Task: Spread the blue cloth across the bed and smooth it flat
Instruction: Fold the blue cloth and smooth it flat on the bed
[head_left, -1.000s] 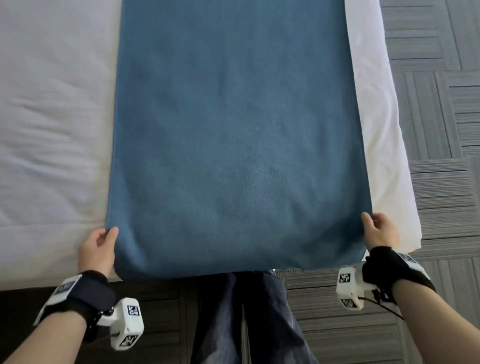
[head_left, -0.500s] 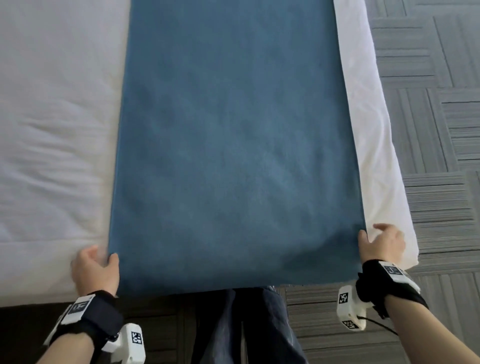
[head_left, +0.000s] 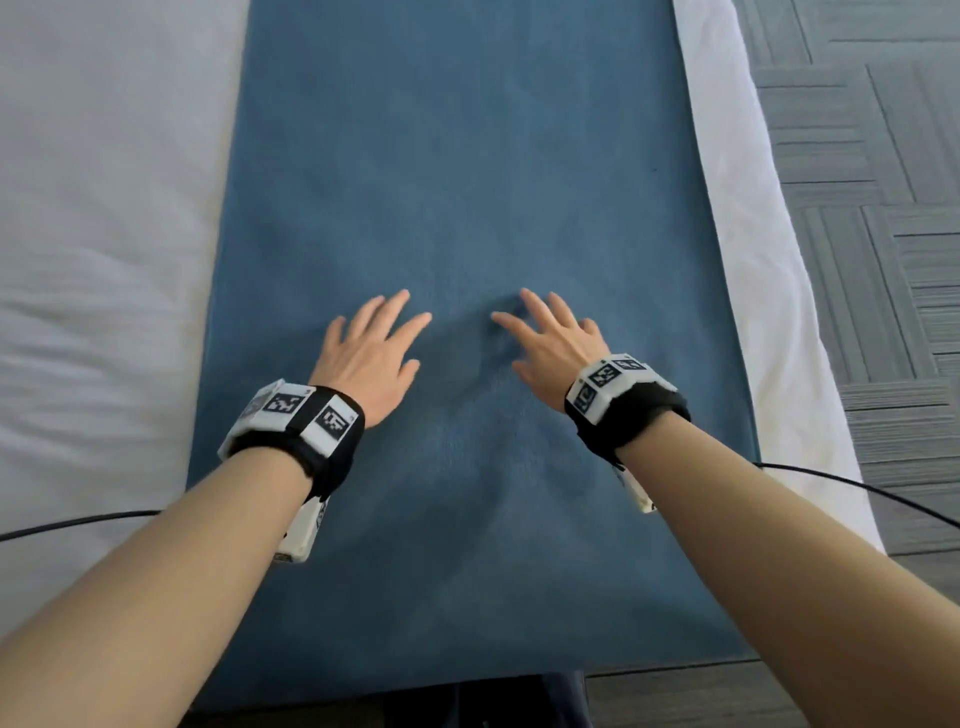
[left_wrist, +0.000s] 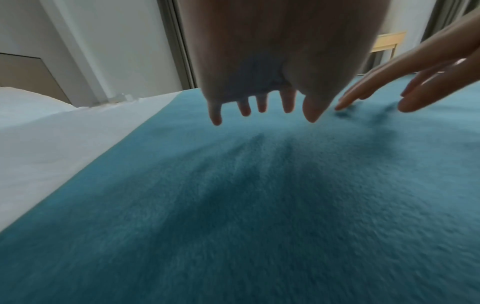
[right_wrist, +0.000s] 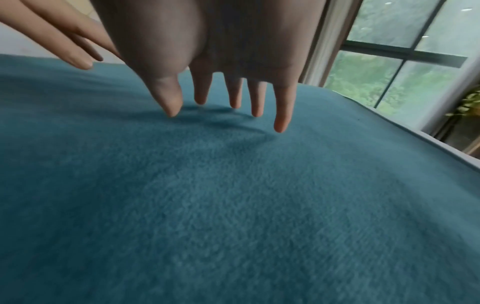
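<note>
The blue cloth (head_left: 467, 156) lies lengthwise down the white bed (head_left: 104, 260), and its near end hangs over the bed's front edge. Both hands are over the middle of the cloth, palms down, fingers straight and spread, holding nothing. My left hand (head_left: 371, 343) is left of centre and my right hand (head_left: 553, 338) is right of centre, a short gap apart. In the left wrist view the left hand (left_wrist: 259, 61) hovers slightly above the cloth (left_wrist: 259, 205). In the right wrist view the right hand (right_wrist: 221, 51) has its fingertips at the surface of the cloth (right_wrist: 233, 205).
White sheet shows on both sides of the cloth; the strip on the right (head_left: 753, 234) is narrow. Grey patterned carpet (head_left: 883, 156) lies beyond the bed's right edge. A window (right_wrist: 415, 72) stands past the far end. Black cables (head_left: 78, 525) trail from both wrists.
Both hands have let go of the cloth's near corners and moved forward and inward onto the middle of the cloth. The head view has shifted closer over the bed.
</note>
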